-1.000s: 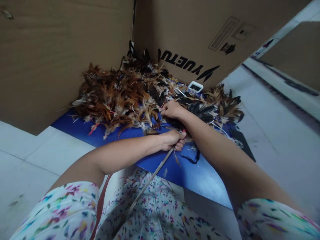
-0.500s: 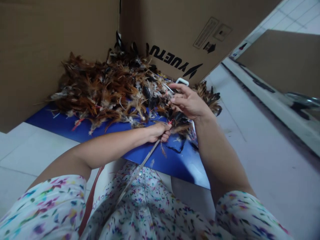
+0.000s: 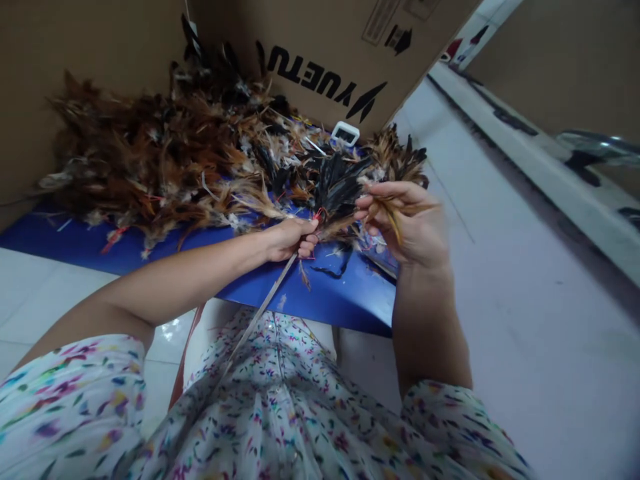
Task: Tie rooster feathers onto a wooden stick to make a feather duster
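My left hand (image 3: 294, 240) is closed round a thin, pale stick (image 3: 261, 308), which slants down to my lap. Red string (image 3: 320, 213) shows by its thumb, and black feathers (image 3: 340, 183) fan out just beyond. Between the fingertips of my right hand (image 3: 420, 227) is a small tuft of brown feathers (image 3: 393, 212), raised to the right of the stick's upper end. A large heap of brown, black and white feathers (image 3: 165, 153) covers the back of a blue board (image 3: 295, 288).
Tall cardboard (image 3: 310, 27) walls the back and left of the heap. A small white-framed object (image 3: 345, 125) lies among the feathers near it. A dark strip (image 3: 333, 272) rests on the board. Tiled floor (image 3: 500, 280) spreads to the right, beside a long pale ledge (image 3: 530, 150).
My right hand has drawn back from the heap and now shows brown feathers in its fingers. My left hand keeps its grip on the stick. The whole view has shifted.
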The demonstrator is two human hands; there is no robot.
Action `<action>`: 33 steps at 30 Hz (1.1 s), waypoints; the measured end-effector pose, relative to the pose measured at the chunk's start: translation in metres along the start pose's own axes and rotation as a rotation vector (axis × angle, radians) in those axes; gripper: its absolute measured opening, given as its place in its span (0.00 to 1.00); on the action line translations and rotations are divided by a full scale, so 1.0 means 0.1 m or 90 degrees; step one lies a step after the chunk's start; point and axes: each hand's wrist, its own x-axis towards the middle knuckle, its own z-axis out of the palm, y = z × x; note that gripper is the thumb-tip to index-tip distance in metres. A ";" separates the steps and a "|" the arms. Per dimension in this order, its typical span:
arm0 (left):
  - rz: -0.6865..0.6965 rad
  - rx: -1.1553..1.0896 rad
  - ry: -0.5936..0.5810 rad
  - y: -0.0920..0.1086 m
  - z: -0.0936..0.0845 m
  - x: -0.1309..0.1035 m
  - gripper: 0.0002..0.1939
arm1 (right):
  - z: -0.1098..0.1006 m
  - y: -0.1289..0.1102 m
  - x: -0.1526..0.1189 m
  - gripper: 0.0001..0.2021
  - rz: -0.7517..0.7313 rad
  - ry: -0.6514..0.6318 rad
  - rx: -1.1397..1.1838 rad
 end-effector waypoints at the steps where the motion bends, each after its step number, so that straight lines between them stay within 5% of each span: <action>1: 0.000 0.003 -0.001 -0.01 0.00 0.01 0.13 | 0.02 0.04 -0.02 0.17 0.003 0.009 -0.017; 9: 0.012 0.027 -0.008 -0.05 -0.02 0.04 0.11 | 0.05 0.35 -0.04 0.16 -0.090 0.117 -0.138; 13: 0.017 0.019 -0.011 -0.05 -0.04 0.04 0.11 | 0.06 0.41 -0.05 0.14 -0.050 0.121 -0.125; 22: 0.031 0.044 -0.057 -0.04 -0.02 0.02 0.07 | 0.17 0.42 -0.03 0.19 0.103 -0.021 -0.059; 33: 0.009 0.019 -0.060 0.00 0.00 -0.03 0.09 | 0.18 0.44 -0.01 0.18 0.173 -0.022 -0.098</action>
